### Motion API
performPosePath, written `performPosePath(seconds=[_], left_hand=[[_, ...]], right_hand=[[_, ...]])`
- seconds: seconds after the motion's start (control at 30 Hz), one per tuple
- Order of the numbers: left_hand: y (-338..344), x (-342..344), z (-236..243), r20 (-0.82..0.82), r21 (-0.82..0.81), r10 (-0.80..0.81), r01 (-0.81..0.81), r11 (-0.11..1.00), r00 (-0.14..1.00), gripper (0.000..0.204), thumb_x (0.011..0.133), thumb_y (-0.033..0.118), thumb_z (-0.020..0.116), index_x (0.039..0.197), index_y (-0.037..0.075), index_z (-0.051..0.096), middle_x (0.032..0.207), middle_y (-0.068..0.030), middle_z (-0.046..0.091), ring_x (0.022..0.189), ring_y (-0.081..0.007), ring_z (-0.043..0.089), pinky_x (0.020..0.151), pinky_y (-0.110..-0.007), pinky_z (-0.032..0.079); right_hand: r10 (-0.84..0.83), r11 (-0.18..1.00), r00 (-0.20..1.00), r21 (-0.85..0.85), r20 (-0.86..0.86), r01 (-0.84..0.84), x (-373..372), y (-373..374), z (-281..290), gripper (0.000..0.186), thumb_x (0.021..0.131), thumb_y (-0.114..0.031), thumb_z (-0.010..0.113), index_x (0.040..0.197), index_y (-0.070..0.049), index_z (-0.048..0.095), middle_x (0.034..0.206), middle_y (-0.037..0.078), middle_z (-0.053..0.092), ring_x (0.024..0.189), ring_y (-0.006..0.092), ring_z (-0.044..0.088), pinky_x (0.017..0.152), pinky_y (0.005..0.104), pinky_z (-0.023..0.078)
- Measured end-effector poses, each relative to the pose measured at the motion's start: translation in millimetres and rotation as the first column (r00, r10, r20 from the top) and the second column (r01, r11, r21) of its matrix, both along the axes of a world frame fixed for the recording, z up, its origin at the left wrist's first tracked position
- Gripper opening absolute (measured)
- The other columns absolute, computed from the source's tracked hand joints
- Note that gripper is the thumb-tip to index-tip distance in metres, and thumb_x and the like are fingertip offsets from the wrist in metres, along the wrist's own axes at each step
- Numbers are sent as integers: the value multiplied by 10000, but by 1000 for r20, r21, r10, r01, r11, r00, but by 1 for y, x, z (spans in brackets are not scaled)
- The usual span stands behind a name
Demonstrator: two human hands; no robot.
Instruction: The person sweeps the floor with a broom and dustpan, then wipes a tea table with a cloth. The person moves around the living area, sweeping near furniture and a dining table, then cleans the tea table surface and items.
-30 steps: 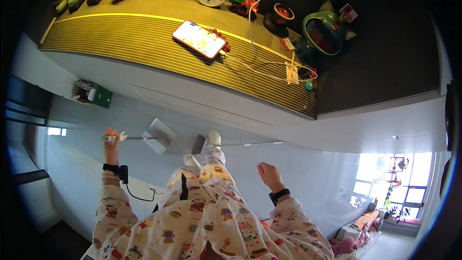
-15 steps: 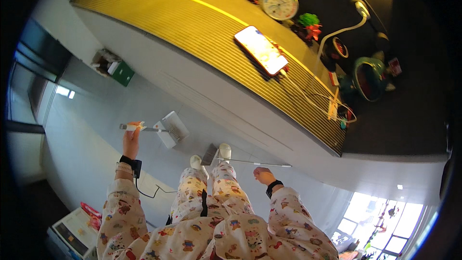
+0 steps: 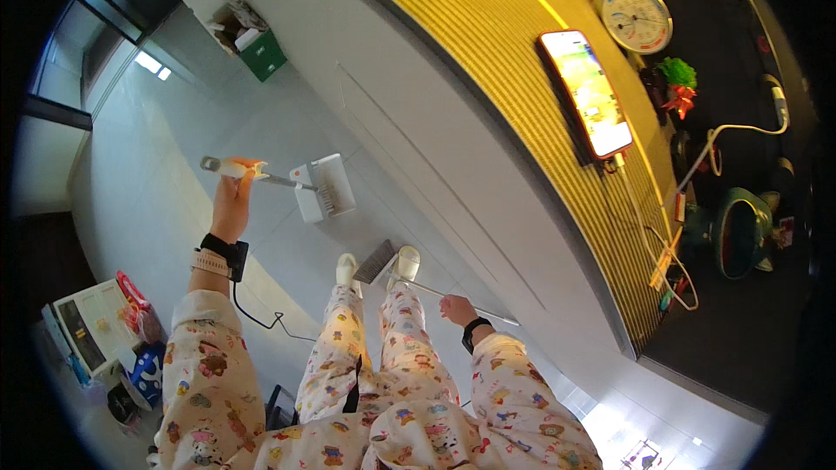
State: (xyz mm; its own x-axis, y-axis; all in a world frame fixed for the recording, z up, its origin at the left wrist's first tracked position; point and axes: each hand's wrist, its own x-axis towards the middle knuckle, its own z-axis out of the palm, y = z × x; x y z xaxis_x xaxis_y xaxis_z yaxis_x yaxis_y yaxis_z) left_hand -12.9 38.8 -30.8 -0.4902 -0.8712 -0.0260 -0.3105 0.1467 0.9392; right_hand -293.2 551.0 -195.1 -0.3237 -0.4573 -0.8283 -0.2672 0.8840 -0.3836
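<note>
Gripping a dustpan — left hand; right hand holds broom.

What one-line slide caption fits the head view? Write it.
Left hand holds a dustpan by its handle; right hand holds a broom between the feet.

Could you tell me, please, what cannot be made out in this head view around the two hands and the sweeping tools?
- Broom bristle tips: hidden behind the person's feet and legs.
- Dustpan contents: too small to tell.
- Right hand fingers: curled around the broom's stick, undersides hidden.
- Left hand palm: turned away around the dustpan's handle.
- Things at the lower left by the floor: bent and dim near the fisheye rim.
</note>
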Motion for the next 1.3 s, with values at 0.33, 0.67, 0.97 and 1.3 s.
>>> performPosePath(seconds=[0.33, 0.67, 0.97, 1.3], left_hand=[[19, 2, 7, 216, -310, -46, 113, 944, 975, 168, 1053, 134, 467, 1160, 42, 556, 1051, -97, 617, 889, -181, 557, 842, -295, 460], [25, 98, -38, 242, -488, 333, -182, 854, 911, 469, 1075, 443, 401, 1392, 100, 452, 1274, -139, 549, 1150, -231, 581, 1000, -349, 489], [38, 112, -25, 396, -593, 282, 9, 805, 874, 429, 1074, 475, 374, 1306, 130, 483, 1232, -115, 580, 1160, -212, 588, 1030, -375, 476], [56, 74, -12, -111, -196, 62, -83, 977, 992, 110, 1041, 138, 488, 1101, 60, 538, 1106, -123, 638, 1009, -221, 600, 909, -346, 477]], right_hand=[[250, 964, 934, 153, -255, -217, 23, 49, -209, 337, 953, -343, 487, 947, -80, 696, 976, 196, 718, 946, 386, 684, 854, 524, 533], [233, 883, 954, 452, -188, -127, 78, 72, -377, 381, 967, -198, 489, 1337, -116, 529, 1495, 127, 443, 1392, 326, 401, 1096, 495, 413], [468, 847, 834, 419, -292, -328, 77, 81, -418, 235, 966, -296, 540, 1091, -115, 624, 1107, 84, 665, 1033, 326, 671, 1065, 578, 411], [410, 909, 819, 104, -401, -404, 63, 4, -181, 332, 978, -390, 568, 1052, -67, 560, 898, 154, 686, 855, 362, 688, 698, 512, 553]])
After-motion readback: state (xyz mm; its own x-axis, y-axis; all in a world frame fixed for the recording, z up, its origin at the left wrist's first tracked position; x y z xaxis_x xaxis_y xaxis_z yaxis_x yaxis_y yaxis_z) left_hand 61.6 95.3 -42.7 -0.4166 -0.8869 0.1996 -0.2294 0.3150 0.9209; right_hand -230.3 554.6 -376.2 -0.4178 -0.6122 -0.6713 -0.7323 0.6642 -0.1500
